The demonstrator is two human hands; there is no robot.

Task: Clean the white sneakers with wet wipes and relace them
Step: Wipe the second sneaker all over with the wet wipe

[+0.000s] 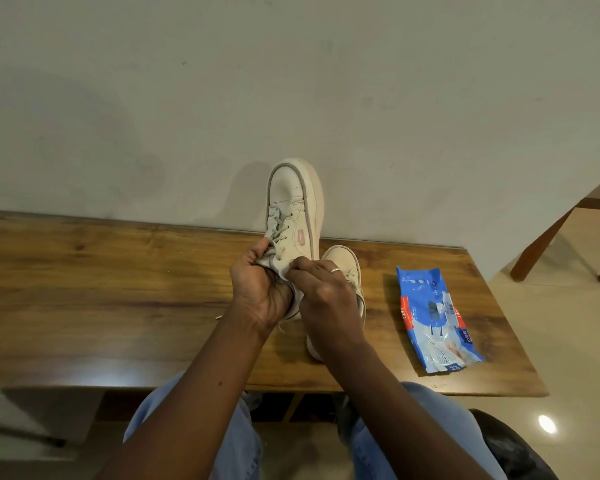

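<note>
One white sneaker [293,202] is lifted off the table, toe pointing up and away, laces still threaded in its eyelets. My left hand [260,289] grips its heel and collar from below. My right hand [321,292], a ring on one finger, pinches the top of the tongue or lace at the collar. The second white sneaker [343,261] lies on the wooden table [118,289] just behind my right hand, mostly hidden by it. A blue pack of wet wipes [433,317] lies flat on the table to the right.
The table stands against a pale wall [291,81]. A wooden chair leg [548,244] is at the far right on the tiled floor. My knees in blue jeans [194,427] sit below the table's front edge.
</note>
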